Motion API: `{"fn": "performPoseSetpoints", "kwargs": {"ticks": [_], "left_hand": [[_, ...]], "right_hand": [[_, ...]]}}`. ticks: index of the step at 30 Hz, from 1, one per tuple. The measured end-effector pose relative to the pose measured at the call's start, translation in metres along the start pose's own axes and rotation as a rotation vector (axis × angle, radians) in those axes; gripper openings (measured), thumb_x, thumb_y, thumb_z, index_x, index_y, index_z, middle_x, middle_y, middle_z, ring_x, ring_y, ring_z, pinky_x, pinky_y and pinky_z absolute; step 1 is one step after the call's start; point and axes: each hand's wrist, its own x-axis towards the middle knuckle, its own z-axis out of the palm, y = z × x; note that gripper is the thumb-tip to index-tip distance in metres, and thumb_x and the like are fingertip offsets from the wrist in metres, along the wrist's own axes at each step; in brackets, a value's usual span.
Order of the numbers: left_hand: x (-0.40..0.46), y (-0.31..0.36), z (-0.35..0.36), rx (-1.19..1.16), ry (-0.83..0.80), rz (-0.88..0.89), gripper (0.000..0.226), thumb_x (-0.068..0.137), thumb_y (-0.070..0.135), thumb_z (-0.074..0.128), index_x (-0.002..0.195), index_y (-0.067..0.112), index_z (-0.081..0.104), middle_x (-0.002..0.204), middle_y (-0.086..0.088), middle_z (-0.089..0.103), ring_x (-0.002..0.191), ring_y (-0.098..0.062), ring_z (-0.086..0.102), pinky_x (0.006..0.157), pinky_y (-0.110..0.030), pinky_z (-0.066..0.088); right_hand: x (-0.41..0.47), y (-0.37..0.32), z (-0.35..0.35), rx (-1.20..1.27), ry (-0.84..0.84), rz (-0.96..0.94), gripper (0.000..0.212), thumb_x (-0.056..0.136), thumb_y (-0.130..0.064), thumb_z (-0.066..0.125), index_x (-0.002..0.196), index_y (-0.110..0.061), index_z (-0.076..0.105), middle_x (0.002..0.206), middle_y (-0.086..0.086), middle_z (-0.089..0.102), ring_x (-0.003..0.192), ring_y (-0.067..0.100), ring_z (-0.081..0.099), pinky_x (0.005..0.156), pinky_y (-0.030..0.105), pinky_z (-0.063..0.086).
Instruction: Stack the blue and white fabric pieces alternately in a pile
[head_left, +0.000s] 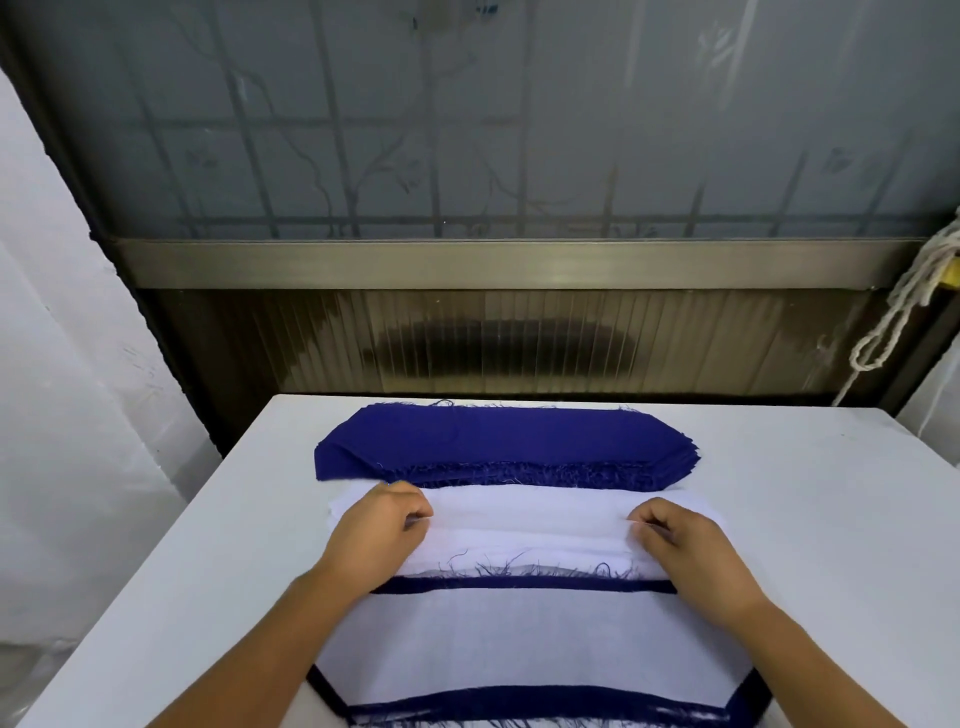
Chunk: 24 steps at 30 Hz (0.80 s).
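White fabric stack (524, 512) pinched by left hand (382, 525) and right hand (680, 540), blue fabric stack (506, 444) beyond, alternating pile (530, 644) nearest, white table (805, 519).

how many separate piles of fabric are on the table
3: a blue stack at the far edge, a white stack in the middle under both hands, and the mixed pile nearest the person. Layer counts are hidden.

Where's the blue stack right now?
In the head view, the blue stack lies at the far middle of the white table, just beyond the white pieces that the left hand and right hand pinch.
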Motion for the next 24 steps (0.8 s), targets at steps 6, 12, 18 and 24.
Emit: {"fn": "performPoseSetpoints", "kwargs": {"ticks": [6, 12, 18, 24], "left_hand": [[-0.012, 0.006, -0.028, 0.036, 0.080, 0.058, 0.013, 0.090, 0.016, 0.066, 0.099, 0.021, 0.075, 0.099, 0.017, 0.061, 0.094, -0.004, 0.055, 0.082, -0.023, 0.048], [-0.047, 0.013, -0.077, -0.208, -0.192, -0.022, 0.012, 0.088, 0.029, 0.069, 0.087, 0.040, 0.072, 0.092, 0.021, 0.066, 0.087, 0.001, 0.063, 0.070, -0.013, 0.049], [-0.051, 0.020, -0.088, -0.219, -0.487, -0.080, 0.004, 0.084, 0.036, 0.069, 0.084, 0.033, 0.070, 0.087, 0.011, 0.069, 0.082, -0.010, 0.065, 0.079, -0.035, 0.052], [-0.062, 0.028, -0.078, -0.166, 0.115, 0.053, 0.024, 0.086, 0.015, 0.072, 0.078, 0.037, 0.067, 0.086, 0.016, 0.065, 0.080, -0.008, 0.062, 0.065, -0.011, 0.044]], "right_hand": [[-0.013, -0.022, -0.015, -0.040, 0.001, -0.029, 0.017, 0.096, -0.024, 0.057, 0.081, -0.029, 0.061, 0.083, -0.014, 0.065, 0.083, -0.005, 0.059, 0.068, 0.009, 0.042], [-0.047, -0.042, -0.050, 0.102, -0.187, -0.078, 0.012, 0.094, -0.025, 0.061, 0.082, -0.025, 0.064, 0.074, -0.008, 0.063, 0.061, 0.001, 0.051, 0.058, 0.011, 0.037], [-0.047, -0.044, -0.055, -0.012, -0.418, 0.090, 0.015, 0.092, -0.021, 0.062, 0.079, -0.024, 0.068, 0.074, -0.004, 0.064, 0.066, 0.012, 0.051, 0.066, 0.029, 0.040], [-0.059, -0.051, -0.044, -0.157, 0.201, -0.234, 0.015, 0.092, -0.020, 0.059, 0.085, -0.032, 0.063, 0.087, -0.023, 0.065, 0.075, -0.005, 0.059, 0.065, 0.008, 0.041]]}}
